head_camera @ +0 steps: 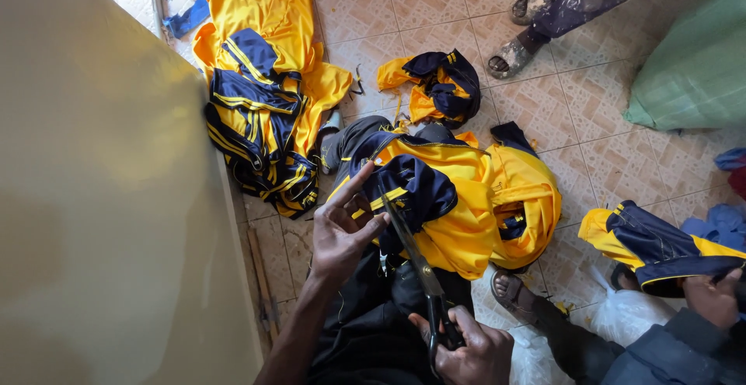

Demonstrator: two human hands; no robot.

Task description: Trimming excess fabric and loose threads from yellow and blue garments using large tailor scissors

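A: Item one, nearest, at 6 o'clock?
B: Right hand (466, 350), fingers closed through the handles of the scissors (416, 268); the blades run up toward 12 o'clock and look nearly together.

A: Item two?
B: Left hand (342, 229), at about 10 o'clock from the right hand. Fingers pinched on the navy edge of a yellow and navy garment (458, 206) lying on the person's lap. The scissor tips meet the cloth just beside that hand.

A: At 3 o'clock?
B: Another person's hand (711, 296), gripping a second folded garment (660, 249); a white plastic bag (629, 315) below it and a sandalled foot (513, 292) nearby.

A: Farther out?
B: A small bundle (435, 82) at 12 o'clock, a large pile of garments (264, 90) at 11 o'clock, all on the tiled floor (575, 105). A green sack (699, 66) at 2 o'clock.
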